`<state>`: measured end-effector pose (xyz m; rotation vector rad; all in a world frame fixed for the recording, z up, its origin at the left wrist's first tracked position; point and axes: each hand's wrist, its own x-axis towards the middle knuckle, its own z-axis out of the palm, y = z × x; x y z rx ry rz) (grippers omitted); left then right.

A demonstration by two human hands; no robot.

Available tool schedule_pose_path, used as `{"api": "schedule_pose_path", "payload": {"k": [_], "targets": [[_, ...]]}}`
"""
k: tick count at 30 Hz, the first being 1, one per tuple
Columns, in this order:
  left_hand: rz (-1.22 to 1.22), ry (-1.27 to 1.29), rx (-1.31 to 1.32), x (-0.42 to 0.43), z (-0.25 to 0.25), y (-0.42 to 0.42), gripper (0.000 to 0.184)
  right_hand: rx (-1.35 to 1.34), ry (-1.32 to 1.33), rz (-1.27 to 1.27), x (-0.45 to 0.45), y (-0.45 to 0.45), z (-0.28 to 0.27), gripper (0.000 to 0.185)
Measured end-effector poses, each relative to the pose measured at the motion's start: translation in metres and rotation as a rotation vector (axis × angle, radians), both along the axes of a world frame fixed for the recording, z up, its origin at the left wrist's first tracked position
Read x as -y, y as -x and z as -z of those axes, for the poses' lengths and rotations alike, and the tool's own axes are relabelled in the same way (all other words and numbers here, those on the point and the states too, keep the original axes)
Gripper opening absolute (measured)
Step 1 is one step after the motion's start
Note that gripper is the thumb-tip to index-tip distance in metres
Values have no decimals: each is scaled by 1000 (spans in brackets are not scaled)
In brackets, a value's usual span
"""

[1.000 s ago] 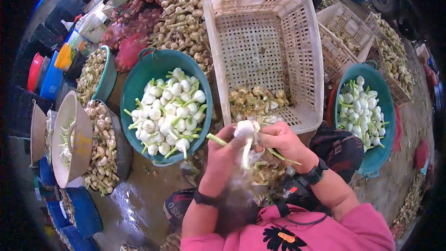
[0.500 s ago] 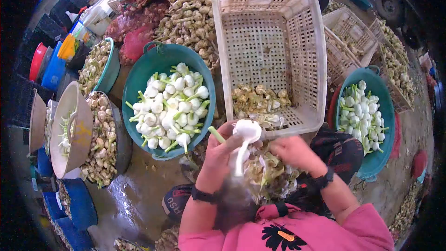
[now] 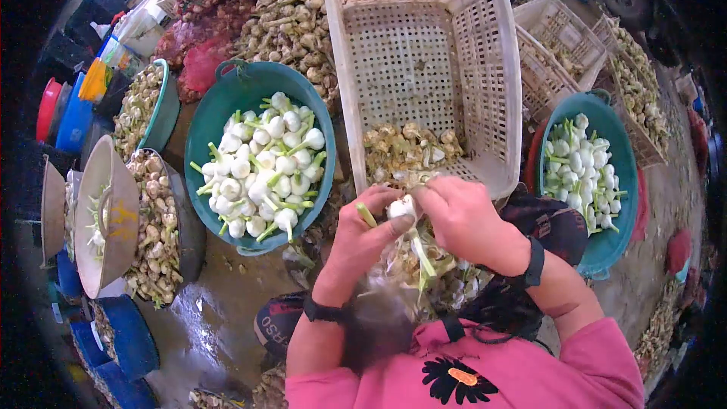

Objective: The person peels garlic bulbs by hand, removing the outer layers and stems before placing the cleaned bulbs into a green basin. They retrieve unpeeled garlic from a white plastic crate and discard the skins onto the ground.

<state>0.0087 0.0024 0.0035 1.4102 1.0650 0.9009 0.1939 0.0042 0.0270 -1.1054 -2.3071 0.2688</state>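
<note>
My left hand point(image 3: 354, 238) is closed around a white garlic bulb point(image 3: 404, 207), its thumb across the front. A cut green stem point(image 3: 366, 215) sticks out between the fingers of that hand, and a pale green stalk point(image 3: 424, 259) hangs below the bulb. My right hand point(image 3: 471, 221) meets the bulb from the right with its fingertips pinched against it; what lies under those fingertips is hidden. Loose garlic skins point(image 3: 454, 276) are heaped in my lap beneath both hands.
A white plastic crate point(image 3: 344, 98) with unpeeled garlic point(image 3: 413, 148) stands ahead. Green tubs of clean white bulbs stand at left point(image 3: 198, 125) and right point(image 3: 622, 148). Unpeeled garlic point(image 3: 291, 26) is piled behind. Further left are a beige basin point(image 3: 121, 227) and blue containers point(image 3: 125, 333).
My right hand has moved left and up, from apart from the garlic to pinching at the bulb. The bulb has tipped in my left hand. The whole view has shifted slightly.
</note>
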Motion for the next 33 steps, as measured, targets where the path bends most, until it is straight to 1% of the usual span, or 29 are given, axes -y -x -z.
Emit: {"api": "schedule_pose_path", "payload": {"k": [1, 2, 3, 4, 5, 6, 7, 9, 10, 11, 12, 14, 16, 17, 18, 20, 21, 24, 25, 28, 29, 31, 32, 33], "targets": [[14, 71, 73, 0, 8, 3, 31, -57, 28, 11, -5, -1, 6, 19], [3, 219, 216, -1, 7, 3, 32, -116, 54, 20, -12, -2, 12, 18], [-9, 365, 357, -2, 4, 4, 33, -391, 305, 101, -18, -3, 17, 13], [-23, 510, 497, -3, 2, 4, 34, -691, 594, 168, -25, -7, 21, 11], [-42, 503, 584, -4, 4, 4, 34, -991, 885, 234, -32, -13, 22, 11], [-87, 579, 693, -5, 3, 8, 32, -1286, 1178, 295, -35, -14, 21, 11], [-131, -54, 360, -4, 14, 6, 30, -1472, 1218, 297, -31, -13, 20, 15], [-126, -561, -6, -1, 15, 4, 30, -1319, 1222, 299, -18, -13, 41, 17], [-95, -451, -10, 2, 9, 5, 31, -1244, 1218, 302, -12, -15, 57, 18], [-78, -398, -8, 3, 7, 4, 32, -1059, 1235, 281, -6, -20, 72, 20], [-63, -345, -6, 4, 5, 2, 34, -745, 1001, 284, 2, -18, 84, 21], [-75, -319, 9, 3, 12, -2, 36, -133, 523, 278, 18, -9, 100, 22], [-104, -225, 34, 2, 13, -9, 35, -365, 424, 250, 25, -4, 102, 23], [-114, -249, -13, 1, 13, -14, 35, -475, 369, 238, 25, -5, 100, 24], [-124, -273, -59, 0, 12, -19, 34, -469, 474, 247, 24, -9, 96, 24], [-141, -497, -277, -2, 15, -28, 34, -450, 690, 252, 22, -20, 87, 23], [-141, -522, -302, -4, 23, -25, 33, -441, 777, 320, 18, -26, 85, 23], [-384, 711, 868, -14, 26, -7, 32, -479, 750, 463, 1, -39, 113, 16], [-386, 675, 749, -13, 19, -1, 35, -615, 681, 480, -8, -37, 134, 21], [-512, 688, 765, -17, 18, 19, 35, -423, 507, 564, -56, -35, 161, 27], [-552, 702, 768, -18, 15, 24, 36, -428, 580, 540, -73, -35, 162, 30], [-617, 716, 687, -21, 7, 32, 36, -430, 723, 480, -112, -31, 161, 37], [-651, 722, 646, -22, 6, 39, 36, -413, 763, 488, -130, -29, 166, 39], [-635, 703, 657, -22, 8, 47, 34, -394, 803, 495, -149, -27, 176, 40]]}}
